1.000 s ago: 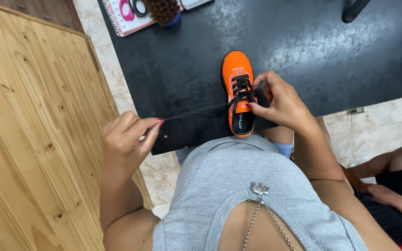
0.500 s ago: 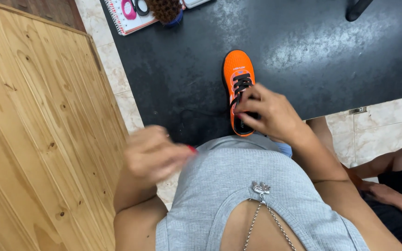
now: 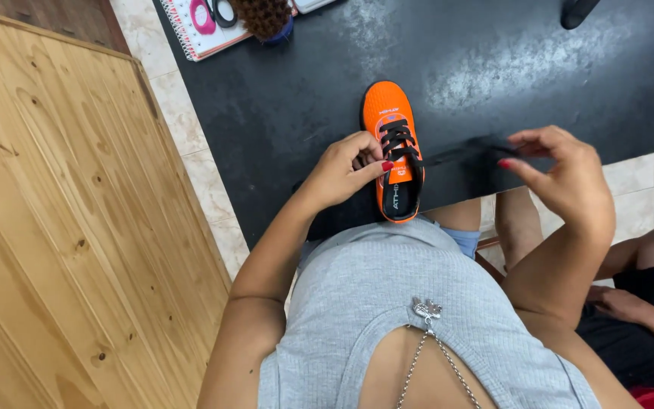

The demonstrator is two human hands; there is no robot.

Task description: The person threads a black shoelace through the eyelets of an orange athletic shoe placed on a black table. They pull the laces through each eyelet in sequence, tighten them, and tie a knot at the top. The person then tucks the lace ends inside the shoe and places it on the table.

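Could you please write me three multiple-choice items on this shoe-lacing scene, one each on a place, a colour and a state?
1. Where does the shoe rest?
A. on the wooden panel
B. on the black table top
C. on the tiled floor

2. What colour is the shoe's upper?
A. orange
B. white
C. green

3. What is the right hand doing with the black lace?
A. leaving it slack on the table
B. pinching its end and drawing it out sideways
C. cutting it with scissors

Answers:
1. B, the sole sits on the dark surface near its front edge, beside the left hand.
2. A, the upper is bright orange with black laces.
3. B, the fingertips grip the lace end, which runs taut from the eyelets to the right.
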